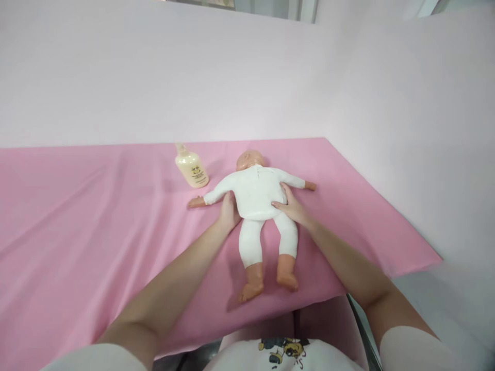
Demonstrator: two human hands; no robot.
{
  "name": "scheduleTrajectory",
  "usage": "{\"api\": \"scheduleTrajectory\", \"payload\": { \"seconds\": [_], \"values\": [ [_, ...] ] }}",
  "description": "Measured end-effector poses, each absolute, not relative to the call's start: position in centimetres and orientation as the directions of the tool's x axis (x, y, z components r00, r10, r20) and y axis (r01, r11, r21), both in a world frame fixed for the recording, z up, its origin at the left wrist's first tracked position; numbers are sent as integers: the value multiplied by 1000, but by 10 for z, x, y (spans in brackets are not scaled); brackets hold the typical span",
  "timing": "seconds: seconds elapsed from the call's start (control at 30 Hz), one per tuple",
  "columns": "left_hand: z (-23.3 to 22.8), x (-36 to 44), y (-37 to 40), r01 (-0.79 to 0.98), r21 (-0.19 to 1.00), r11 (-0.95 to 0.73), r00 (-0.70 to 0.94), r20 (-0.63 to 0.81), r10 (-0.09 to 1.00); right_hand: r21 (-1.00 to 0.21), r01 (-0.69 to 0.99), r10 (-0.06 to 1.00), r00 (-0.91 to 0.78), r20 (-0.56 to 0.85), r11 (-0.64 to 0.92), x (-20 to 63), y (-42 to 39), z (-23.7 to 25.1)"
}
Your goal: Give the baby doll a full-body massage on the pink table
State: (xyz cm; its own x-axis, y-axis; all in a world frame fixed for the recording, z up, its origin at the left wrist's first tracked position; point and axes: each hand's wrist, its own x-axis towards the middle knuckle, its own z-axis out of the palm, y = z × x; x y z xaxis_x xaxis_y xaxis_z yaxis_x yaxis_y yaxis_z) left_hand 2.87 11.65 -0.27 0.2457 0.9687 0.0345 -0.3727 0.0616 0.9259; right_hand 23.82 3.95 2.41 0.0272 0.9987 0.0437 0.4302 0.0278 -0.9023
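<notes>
I see the doll (257, 193) lying face down, head away, feet toward me; its face is hidden. My left hand (229, 212) and right hand (291, 205) rest open on its 2 sides.

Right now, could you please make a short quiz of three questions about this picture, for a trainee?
1. True or false: the doll lies face up on the pink cloth.
2. Which thing stands beside the doll's head? A) a towel B) a bottle C) a cup
3. Where do the left hand and the right hand rest?

Key
1. False: the doll lies face down, and the back of its white suit shows.
2. B: the bottle of pale yellow liquid stands to the left of the head as seen.
3. One on each side of the doll's waist, both touching the white suit.
</notes>
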Motion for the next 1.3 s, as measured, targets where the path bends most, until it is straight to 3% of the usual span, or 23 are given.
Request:
{"api": "scheduleTrajectory", "payload": {
  "seconds": [0.27, 0.47, 0.83, 1.07, 1.3],
  "values": [
    [-9, 23, 102, -333, 942, 39, 186, 26, 982, -859, 505, 995, 5, 101, 85, 240, 43, 17],
    [-18, 25, 111, -313, 948, 50, 152, -2, 988, -749, 644, 980, -197, 32, 154, 251, 47, 16],
    [-18, 30, 113, -398, 914, 76, 140, -22, 990, -459, 830, 939, -342, 29, 316, 226, 34, 47],
    [-15, 30, 111, -435, 895, 97, 177, -20, 984, -301, 903, 947, -322, 5, 308, 194, 64, 60],
    [-10, 30, 113, -488, 860, 149, 178, -69, 982, -171, 939, 954, -291, 72, 300, 169, 102, 56]
  ]
}}
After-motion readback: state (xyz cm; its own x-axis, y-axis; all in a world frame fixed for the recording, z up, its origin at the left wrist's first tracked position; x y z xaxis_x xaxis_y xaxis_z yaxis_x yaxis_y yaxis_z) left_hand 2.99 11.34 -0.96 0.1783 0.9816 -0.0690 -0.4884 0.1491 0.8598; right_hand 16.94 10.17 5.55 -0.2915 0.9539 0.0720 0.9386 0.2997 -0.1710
